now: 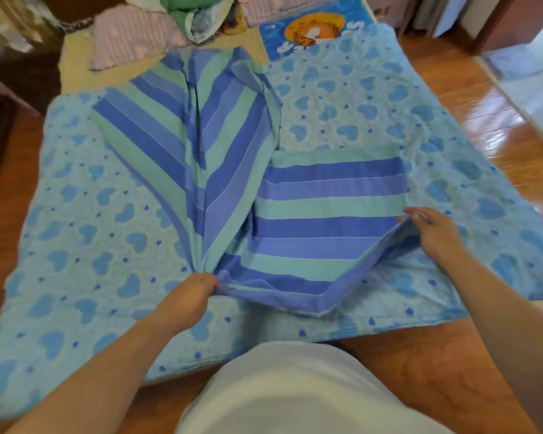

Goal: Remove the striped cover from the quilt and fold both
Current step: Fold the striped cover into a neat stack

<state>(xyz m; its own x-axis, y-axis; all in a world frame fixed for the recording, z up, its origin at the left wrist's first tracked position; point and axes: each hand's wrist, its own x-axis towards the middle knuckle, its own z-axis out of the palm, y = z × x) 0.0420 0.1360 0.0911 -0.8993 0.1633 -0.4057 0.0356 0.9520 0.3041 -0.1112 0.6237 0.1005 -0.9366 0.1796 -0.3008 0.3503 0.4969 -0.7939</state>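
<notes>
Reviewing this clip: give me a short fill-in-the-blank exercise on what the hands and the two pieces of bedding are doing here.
1. The striped cover lies on top of the ____-patterned quilt.
2. The left hand grips a ____ part of the cover.
3. The right hand pinches the cover's ____ edge.
4. The quilt is spread over a ____ floor.

Missing words: heart; bunched; right; wooden

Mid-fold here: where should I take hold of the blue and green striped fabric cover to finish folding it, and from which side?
Probably by the striped cover's two near ends, from the person's side. The left hand grips the bunched point; the right hand pinches the flat panel's right corner. The far part lies fanned loose on the heart-print quilt, so nothing there is gathered to grip.
</notes>
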